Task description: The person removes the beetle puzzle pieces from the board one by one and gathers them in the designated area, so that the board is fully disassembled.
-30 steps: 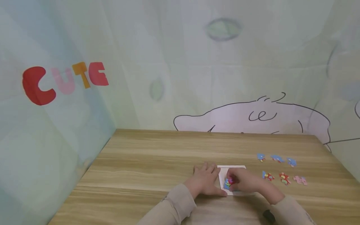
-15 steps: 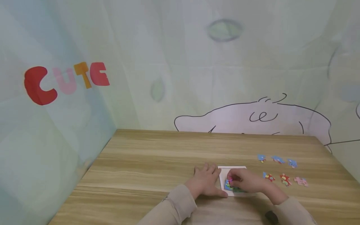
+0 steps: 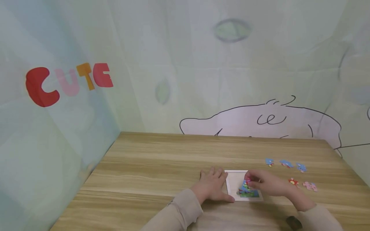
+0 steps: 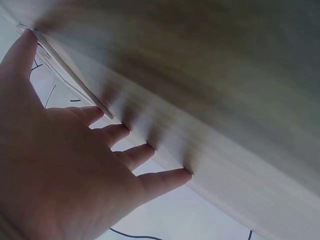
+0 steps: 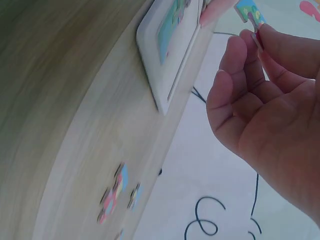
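My right hand [image 3: 267, 183] is over the right part of a white-rimmed puzzle tray [image 3: 234, 179], pinching a jigsaw piece [image 5: 249, 11] between thumb and fingertips. Blue, green and a bit of red show on that piece, held up off the tray in the right wrist view. Below it, joined green and blue pieces [image 3: 251, 194] lie along the tray's near edge. My left hand [image 3: 212, 184] rests at the tray's left side, fingers spread, with its thumb by the near left corner. In the left wrist view, the fingertips of this hand [image 4: 75, 150] touch the tray's edge and the table.
Blue jigsaw pieces [image 3: 286, 163] lie in a row at the back right. Nearer are a red piece [image 3: 293, 182] and a pink piece [image 3: 310, 186]. A small dark object [image 3: 294, 223] is beside the right sleeve. Printed cloth walls [image 3: 185, 80] enclose the wooden table [image 3: 156, 166].
My right hand has moved right with the pinched piece, away from the tray's left part, uncovering the green pieces. It now hides a loose red and blue piece. My left hand stays put.
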Action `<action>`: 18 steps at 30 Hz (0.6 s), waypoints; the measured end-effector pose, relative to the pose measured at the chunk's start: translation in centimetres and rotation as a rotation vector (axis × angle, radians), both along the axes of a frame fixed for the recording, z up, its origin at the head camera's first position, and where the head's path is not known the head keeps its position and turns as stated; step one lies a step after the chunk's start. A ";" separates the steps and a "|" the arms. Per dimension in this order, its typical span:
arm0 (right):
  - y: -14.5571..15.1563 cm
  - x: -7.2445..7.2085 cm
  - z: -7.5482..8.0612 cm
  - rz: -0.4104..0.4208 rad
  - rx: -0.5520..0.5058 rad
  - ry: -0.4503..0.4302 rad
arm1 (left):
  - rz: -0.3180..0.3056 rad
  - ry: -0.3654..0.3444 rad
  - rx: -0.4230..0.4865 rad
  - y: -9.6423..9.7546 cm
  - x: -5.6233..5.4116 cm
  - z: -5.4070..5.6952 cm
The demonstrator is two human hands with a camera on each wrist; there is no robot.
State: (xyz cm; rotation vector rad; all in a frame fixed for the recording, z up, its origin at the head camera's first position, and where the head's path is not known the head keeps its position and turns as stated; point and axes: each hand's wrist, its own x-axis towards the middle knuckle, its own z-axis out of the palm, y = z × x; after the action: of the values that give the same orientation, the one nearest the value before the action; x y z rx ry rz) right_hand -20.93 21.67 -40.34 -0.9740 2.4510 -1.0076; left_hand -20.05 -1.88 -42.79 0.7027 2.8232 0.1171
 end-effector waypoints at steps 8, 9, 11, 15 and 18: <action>2.6 0.8 0.0 -0.013 0.017 0.070 | -0.006 0.006 -0.001 0.1 0.0 -0.1; 2.9 0.9 -0.1 -0.014 0.015 0.080 | -0.007 0.005 -0.003 0.1 0.0 -0.1; 3.5 1.1 -0.1 -0.010 0.002 0.093 | -0.007 0.009 -0.007 0.1 0.0 -0.1; 4.7 1.7 -0.3 0.025 -0.047 0.139 | -0.006 0.008 -0.007 0.0 0.0 -0.2; 5.6 2.0 -0.5 0.041 -0.059 0.182 | -0.002 -0.002 -0.003 0.0 0.0 -0.1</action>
State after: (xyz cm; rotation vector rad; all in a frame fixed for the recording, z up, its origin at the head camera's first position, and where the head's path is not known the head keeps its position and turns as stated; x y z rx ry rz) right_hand -18.90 27.23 -40.82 -1.1784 2.5477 -1.0244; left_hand -20.02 -1.86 -42.87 0.7038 2.8207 0.1129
